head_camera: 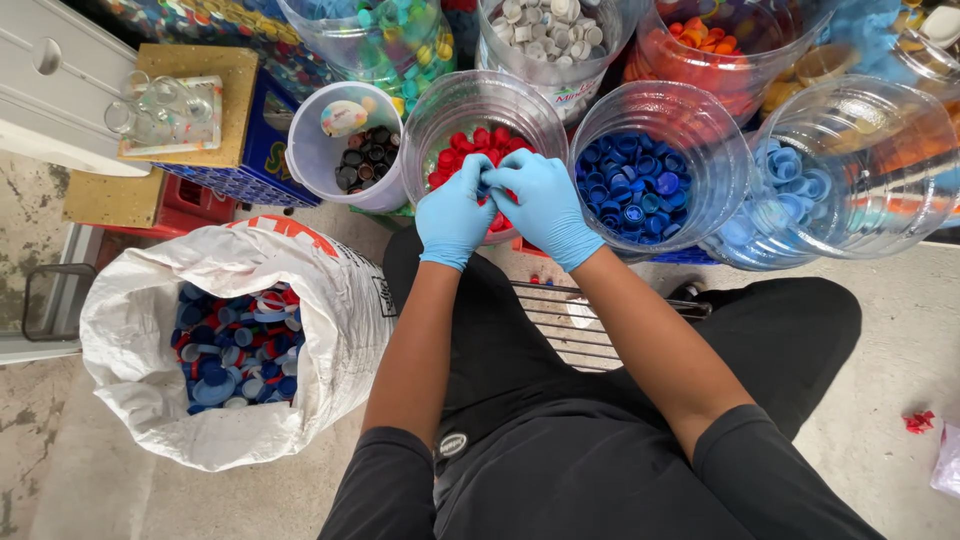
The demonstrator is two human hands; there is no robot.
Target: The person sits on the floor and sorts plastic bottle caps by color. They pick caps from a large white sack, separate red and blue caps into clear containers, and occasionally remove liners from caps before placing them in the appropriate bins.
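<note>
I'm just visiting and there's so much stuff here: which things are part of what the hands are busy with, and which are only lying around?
In use:
left hand and right hand, gloved, together over the jar of red caps
jar of dark blue caps
white sack of mixed caps
bucket of black caps

Lying about:
glass tumblers on a tray
red scrap on the floor
wire rack

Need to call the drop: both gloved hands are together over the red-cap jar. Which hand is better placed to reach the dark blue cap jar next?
Right, probably. The right hand lies beside the dark blue cap jar, almost at its rim, while the left hand would have to cross over it from above the red-cap jar.
</note>
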